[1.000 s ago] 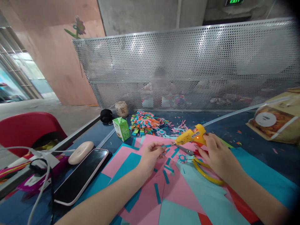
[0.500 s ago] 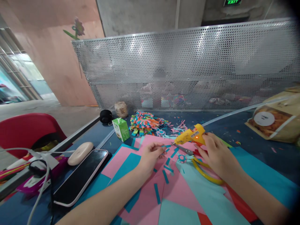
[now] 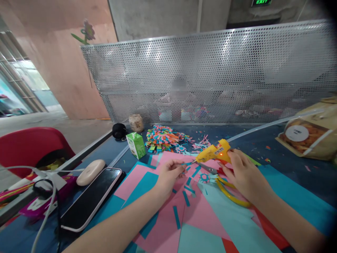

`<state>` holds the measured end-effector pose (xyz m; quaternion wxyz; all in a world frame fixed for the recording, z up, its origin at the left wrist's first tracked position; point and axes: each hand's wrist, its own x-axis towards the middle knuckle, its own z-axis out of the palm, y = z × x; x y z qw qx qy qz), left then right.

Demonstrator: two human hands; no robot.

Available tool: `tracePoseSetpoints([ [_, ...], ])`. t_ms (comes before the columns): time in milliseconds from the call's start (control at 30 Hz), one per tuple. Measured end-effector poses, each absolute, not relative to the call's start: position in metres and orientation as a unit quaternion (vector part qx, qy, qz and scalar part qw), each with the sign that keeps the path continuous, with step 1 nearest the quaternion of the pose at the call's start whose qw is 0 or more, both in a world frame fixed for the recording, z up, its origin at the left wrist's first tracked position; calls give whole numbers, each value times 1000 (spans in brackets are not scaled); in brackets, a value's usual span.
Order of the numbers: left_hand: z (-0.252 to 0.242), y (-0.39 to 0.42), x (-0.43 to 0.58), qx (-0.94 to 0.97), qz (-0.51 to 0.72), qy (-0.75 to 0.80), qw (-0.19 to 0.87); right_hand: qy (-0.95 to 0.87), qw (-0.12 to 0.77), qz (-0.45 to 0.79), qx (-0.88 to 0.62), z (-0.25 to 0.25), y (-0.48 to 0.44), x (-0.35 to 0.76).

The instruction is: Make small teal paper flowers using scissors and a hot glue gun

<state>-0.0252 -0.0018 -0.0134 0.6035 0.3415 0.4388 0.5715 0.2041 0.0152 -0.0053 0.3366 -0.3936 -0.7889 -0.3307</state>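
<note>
Head view: a small blue strip [image 3: 187, 164] is pinched between the thumb and fingertips of the left hand [image 3: 171, 172], and its free end is pointed to the right. A yellow glue gun [image 3: 210, 153] is gripped by the right hand [image 3: 240, 172], with the fingers wrapped round its handle. The nozzle [image 3: 194, 161] is aimed leftward and slightly down, so that strip and nozzle are set almost end to end, the long axis of the strip being laid roughly crosswise. The strip is held by the left hand itself; the right hand is kept farther off by the length of the gun. Whether strip and nozzle are touching cannot be told for certain, so small are both at this range.

The left forearm is slanted up from the lower left, the right one from the lower right, both over sheets of paper [image 3: 168, 225]. Below the gun, scissors [image 3: 209, 169] are laid beside a paper flower [image 3: 204, 178], and loose blue pieces [image 3: 176, 217] are scattered nearer the wearer.
</note>
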Motion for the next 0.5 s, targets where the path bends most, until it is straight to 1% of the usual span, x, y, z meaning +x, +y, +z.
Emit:
tracePoseSetpoints([
  [167,-15,-2,-26,346,569,432,608,-791,331,-313,-409,-7,17,205],
  [500,-13,-3,-26,353,575,434,597,-795,324,-317,-403,-7,16,204],
])
